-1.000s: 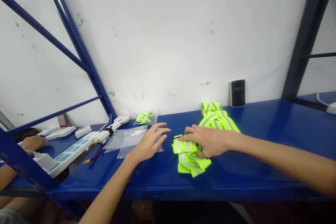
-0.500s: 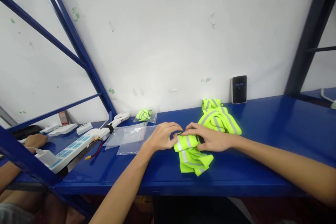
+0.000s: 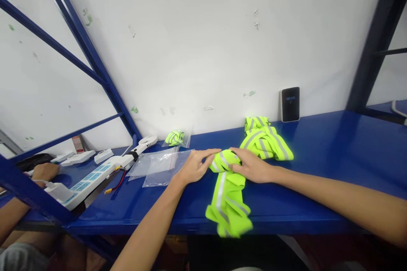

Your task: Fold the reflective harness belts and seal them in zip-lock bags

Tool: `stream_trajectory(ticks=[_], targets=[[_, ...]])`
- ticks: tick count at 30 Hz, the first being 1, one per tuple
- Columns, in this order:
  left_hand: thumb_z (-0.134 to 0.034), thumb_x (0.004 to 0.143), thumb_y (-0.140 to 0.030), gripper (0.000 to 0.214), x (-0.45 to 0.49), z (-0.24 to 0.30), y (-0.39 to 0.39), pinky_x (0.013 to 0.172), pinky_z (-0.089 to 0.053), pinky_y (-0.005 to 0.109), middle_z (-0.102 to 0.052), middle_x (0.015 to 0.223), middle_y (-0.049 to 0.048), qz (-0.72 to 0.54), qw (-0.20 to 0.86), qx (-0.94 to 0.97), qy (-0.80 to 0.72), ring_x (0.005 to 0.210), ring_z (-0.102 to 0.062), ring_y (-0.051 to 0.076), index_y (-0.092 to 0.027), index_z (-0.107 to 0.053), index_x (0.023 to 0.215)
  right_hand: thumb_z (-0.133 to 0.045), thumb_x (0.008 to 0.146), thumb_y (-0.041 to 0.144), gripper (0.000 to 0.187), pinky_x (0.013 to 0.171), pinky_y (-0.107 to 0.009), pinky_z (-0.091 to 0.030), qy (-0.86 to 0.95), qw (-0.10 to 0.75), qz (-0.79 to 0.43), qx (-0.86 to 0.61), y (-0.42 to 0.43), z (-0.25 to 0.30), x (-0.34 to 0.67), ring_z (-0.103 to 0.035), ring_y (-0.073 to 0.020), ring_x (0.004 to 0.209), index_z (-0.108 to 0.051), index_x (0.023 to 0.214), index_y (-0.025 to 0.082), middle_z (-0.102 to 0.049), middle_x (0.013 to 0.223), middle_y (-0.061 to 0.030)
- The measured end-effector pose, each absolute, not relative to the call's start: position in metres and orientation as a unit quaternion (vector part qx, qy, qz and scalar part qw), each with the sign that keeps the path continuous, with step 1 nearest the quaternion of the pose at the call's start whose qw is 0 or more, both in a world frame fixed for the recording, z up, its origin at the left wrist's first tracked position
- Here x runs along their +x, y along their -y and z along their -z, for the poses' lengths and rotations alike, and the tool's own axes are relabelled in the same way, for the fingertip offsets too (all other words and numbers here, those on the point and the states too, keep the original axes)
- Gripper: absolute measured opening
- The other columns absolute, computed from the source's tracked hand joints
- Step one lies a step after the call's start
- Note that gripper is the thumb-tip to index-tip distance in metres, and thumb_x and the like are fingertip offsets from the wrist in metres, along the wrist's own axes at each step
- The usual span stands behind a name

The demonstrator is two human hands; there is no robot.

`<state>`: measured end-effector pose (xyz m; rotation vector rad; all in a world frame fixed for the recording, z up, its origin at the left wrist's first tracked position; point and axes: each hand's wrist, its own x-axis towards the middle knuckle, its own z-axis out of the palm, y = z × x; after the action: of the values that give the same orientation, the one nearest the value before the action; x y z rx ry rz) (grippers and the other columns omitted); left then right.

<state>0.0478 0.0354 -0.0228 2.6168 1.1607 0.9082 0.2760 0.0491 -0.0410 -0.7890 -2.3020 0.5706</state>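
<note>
A neon yellow-green reflective strap with silver stripes lies in front of me, its upper part rolled into a bundle and its loose tail reaching over the table's front edge. My left hand pinches the bundle's left end between thumb and fingers. On the right end, my right hand has its fingers wrapped over the top with the thumb in front. Beyond my right hand lies a pile of similar reflective straps. Clear plastic bags lie flat to the left of my left hand.
A bagged strap rests near the wall beside a white handheld fan. At left are a power strip, a red-black cable and a blue rack post. A co-worker's hand is beyond it. A dark-screened device leans on the wall.
The strap's bundle has turned in my hands, and its loose tail has stretched toward me, over the front edge. Both hands stay close to where they were.
</note>
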Motion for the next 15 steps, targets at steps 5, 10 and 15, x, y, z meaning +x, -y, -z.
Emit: stream_trajectory(ticks=[5,10,15], targets=[[-0.038,0.095,-0.030,0.037,0.0490,0.0242,-0.0359,0.066,-0.047,0.024,-0.072,0.107,0.0036,-0.321,0.075,0.863,-0.383,0.064,-0.061,0.012,-0.023,-0.060,0.125,-0.051,0.082,0.023,0.020,0.067,-0.029,-0.044,0.839,0.330,-0.267,-0.341,-0.0489,0.0414,0.2747,-0.058,-0.0197,0.076,-0.057,0.099,0.016,-0.065,0.091,-0.0049],[-0.043,0.092,-0.028,0.038,0.0474,0.0265,-0.0350,0.072,-0.050,0.025,-0.071,0.108,0.0052,-0.338,0.072,0.859,-0.379,0.069,-0.064,0.013,-0.022,-0.058,0.126,-0.053,0.080,0.026,0.032,0.072,-0.032,-0.046,0.833,0.311,-0.264,-0.375,-0.0489,0.0422,0.2747,-0.061,-0.0227,0.081,-0.058,0.109,0.014,-0.066,0.100,-0.0086],[-0.056,0.080,-0.024,0.056,0.0468,0.0259,-0.0296,0.086,-0.049,0.032,-0.066,0.119,0.0055,-0.324,0.030,0.871,-0.368,0.092,-0.065,0.019,-0.026,-0.047,0.135,-0.054,0.081,0.031,0.036,0.081,-0.037,-0.047,0.814,0.316,-0.295,-0.387,-0.0496,0.0400,0.2757,-0.060,-0.0279,0.095,-0.057,0.113,0.015,-0.064,0.107,-0.0110]])
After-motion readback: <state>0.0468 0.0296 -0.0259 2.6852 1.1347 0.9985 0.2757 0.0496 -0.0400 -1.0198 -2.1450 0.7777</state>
